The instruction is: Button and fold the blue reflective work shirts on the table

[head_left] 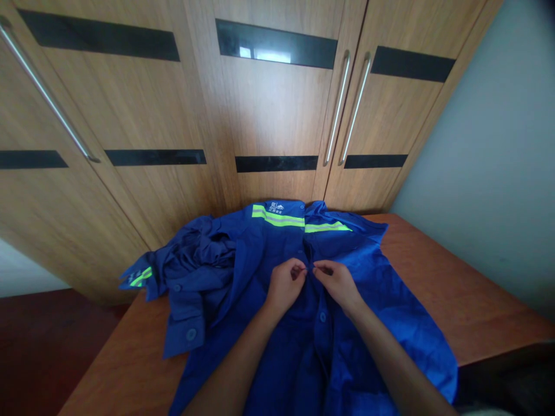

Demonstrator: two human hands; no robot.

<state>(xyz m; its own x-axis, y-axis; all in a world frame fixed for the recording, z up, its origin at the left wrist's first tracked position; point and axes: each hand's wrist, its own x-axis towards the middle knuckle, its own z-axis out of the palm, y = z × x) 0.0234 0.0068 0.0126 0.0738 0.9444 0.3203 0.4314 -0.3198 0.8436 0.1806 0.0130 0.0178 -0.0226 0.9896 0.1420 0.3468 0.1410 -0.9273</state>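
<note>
A blue work jacket with yellow-green reflective strips lies spread out, its front facing up. My left hand pinches the edge of the front opening with thumb and forefinger. Close beside it, my right hand pinches the opposite edge, the fingertips of both hands almost touching. Below the hands, a round button shows on the front placket. One sleeve is bunched at the left, with buttons on its cuff. What exactly sits between the fingertips is too small to make out.
The jacket rests on a reddish-brown wooden table. Behind it stands a wooden wardrobe with metal handles and black strips. A pale wall rises at the right, and dark floor shows at the lower left.
</note>
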